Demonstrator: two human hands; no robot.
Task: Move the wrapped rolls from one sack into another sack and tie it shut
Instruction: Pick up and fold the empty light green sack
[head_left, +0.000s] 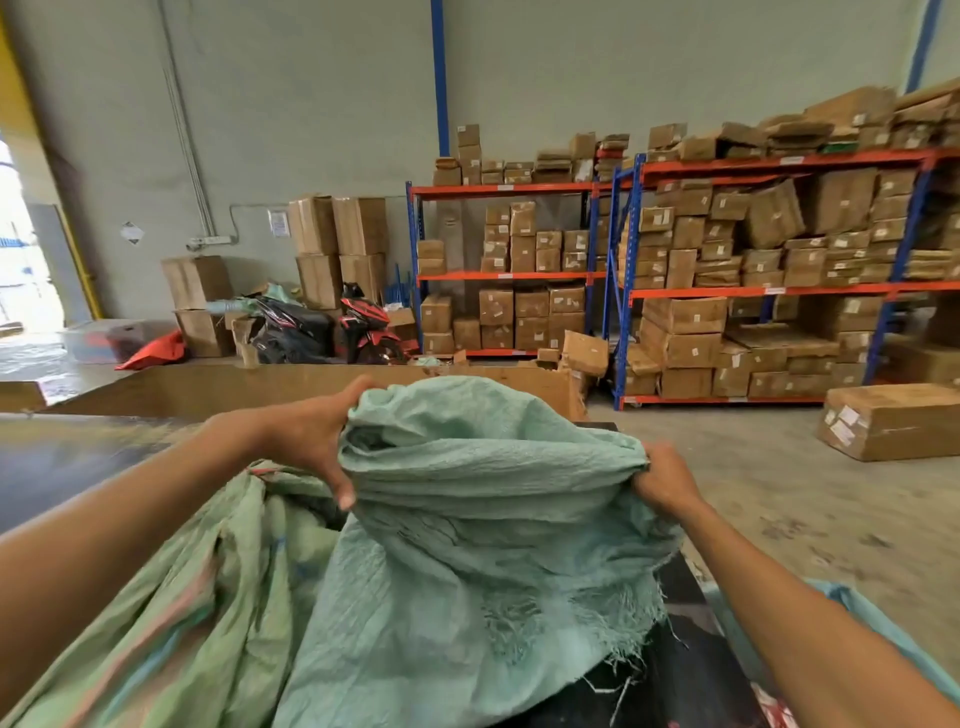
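Observation:
A teal woven sack (478, 519) hangs in front of me, bunched and wrinkled, with a frayed lower edge. My left hand (317, 441) grips its upper left fold, thumb pointing down. My right hand (662, 480) clutches the gathered cloth at its right side. A second, paler green sack (171, 597) with pinkish stripes lies slack below my left arm. Dark wrapped material (670, 670) shows under the teal sack's frayed edge; I cannot make out separate rolls.
A long cardboard wall (260, 387) stands just beyond the sacks. Blue and orange racks (779, 291) full of cartons line the back right. A parked motorbike (332, 327) and stacked cartons sit by the wall. One carton (893, 421) lies on the concrete floor at right.

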